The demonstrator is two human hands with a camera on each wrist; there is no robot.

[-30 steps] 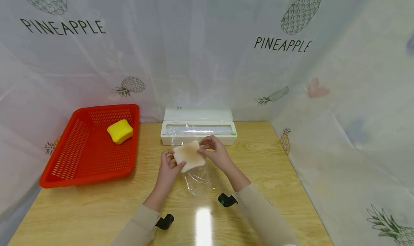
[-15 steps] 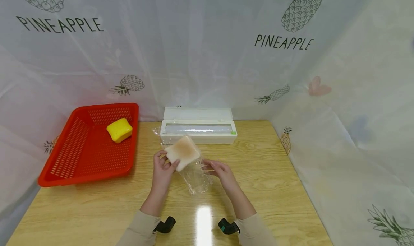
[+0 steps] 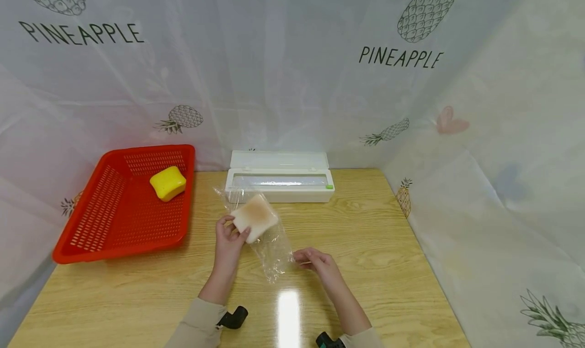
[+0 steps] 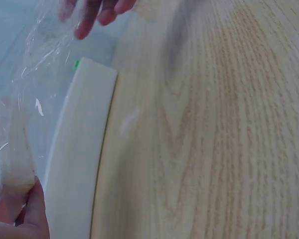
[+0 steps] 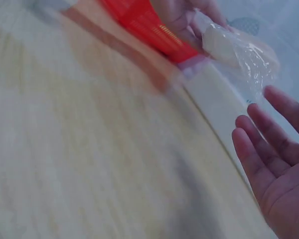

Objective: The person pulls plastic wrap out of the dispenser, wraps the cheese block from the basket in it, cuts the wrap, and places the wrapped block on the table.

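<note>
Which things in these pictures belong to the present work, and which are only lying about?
In the work:
square white bread slice with a browned middle, held in the left hand
crinkled clear plastic film, reaching towards the right hand
probably, long white plastic box with open lid

Lying about, apparently:
red perforated plastic basket
yellow cushion-shaped block inside it

Two hands (image 3: 228, 242) (image 3: 322, 264) show, plus one toast (image 3: 255, 218), film sheet (image 3: 274, 259), block (image 3: 168, 184), basket (image 3: 130, 211), box (image 3: 288, 195).
</note>
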